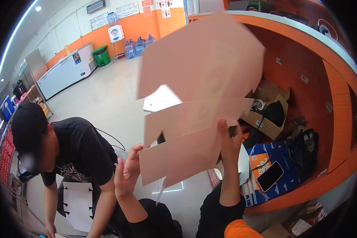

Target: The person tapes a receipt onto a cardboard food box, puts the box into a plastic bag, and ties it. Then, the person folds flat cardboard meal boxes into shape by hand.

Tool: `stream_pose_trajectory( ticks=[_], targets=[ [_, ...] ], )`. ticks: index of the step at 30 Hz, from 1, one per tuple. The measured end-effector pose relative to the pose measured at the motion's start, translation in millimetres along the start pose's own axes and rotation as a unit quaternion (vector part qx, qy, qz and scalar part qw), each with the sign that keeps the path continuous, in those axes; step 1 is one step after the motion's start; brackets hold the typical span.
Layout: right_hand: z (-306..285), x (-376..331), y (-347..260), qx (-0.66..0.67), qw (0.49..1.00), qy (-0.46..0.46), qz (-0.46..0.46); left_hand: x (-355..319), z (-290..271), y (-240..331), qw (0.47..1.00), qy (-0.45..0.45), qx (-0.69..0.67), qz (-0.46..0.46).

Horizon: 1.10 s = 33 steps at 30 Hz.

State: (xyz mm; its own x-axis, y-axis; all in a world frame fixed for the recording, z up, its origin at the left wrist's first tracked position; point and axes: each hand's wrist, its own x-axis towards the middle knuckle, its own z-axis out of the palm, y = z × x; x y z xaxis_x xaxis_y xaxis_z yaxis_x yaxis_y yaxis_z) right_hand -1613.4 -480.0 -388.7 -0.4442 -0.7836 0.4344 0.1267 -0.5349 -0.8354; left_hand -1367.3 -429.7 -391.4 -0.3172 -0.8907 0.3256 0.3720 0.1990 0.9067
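Observation:
A large flat carton blank (186,119), plain brown with cut tabs, notches and fold lines, is held up in front of me. My right hand (231,144) grips its lower right part, thumb over the near face and the other fingers partly hidden behind. At the lower left edge is my left hand (127,174), its thumb raised apart from the sheet. Its fingertips reach the edge, and whether they touch it I cannot tell. A white blank with dark notches (78,206) lies across the lap of a co-worker (75,146) on the left.
An orange counter (333,99) curves along the right. Inside it are an open cardboard box (279,127), a phone (270,176) on a blue package (289,170), and dark bags (307,148). Behind stand a white chest freezer (67,71), a green bin (102,56) and water bottles (139,47).

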Motion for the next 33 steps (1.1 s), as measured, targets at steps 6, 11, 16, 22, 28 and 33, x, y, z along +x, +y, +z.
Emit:
stream_pose_trajectory(
  ticks=[6,11,16,22,28,33],
  targets=[
    [11.4,1.4,22.5,-0.156,0.981,-0.052,-0.098,-5.4,-20.2,-34.7,0.987,-0.059,0.146,0.002],
    [22.5,-14.8,12.6,-0.224,0.974,-0.038,-0.016,9.3,6.2,-29.3,0.988,-0.042,0.146,-0.019],
    [24.0,-28.0,20.7,-0.038,0.995,-0.094,-0.018,20.2,11.8,-29.5,0.967,0.066,0.245,0.018],
    [27.2,-40.0,-2.6,-0.083,0.982,-0.167,-0.037,19.1,6.2,-23.9,0.918,0.257,0.296,0.059],
    [1.1,-23.9,-22.3,-0.086,0.924,-0.368,0.053,-0.2,4.5,-6.0,0.926,0.279,0.253,0.021],
    [-28.8,-10.7,-31.2,-0.021,0.878,-0.465,0.107,0.2,29.4,12.4,0.942,0.234,0.242,0.003]
  ],
)
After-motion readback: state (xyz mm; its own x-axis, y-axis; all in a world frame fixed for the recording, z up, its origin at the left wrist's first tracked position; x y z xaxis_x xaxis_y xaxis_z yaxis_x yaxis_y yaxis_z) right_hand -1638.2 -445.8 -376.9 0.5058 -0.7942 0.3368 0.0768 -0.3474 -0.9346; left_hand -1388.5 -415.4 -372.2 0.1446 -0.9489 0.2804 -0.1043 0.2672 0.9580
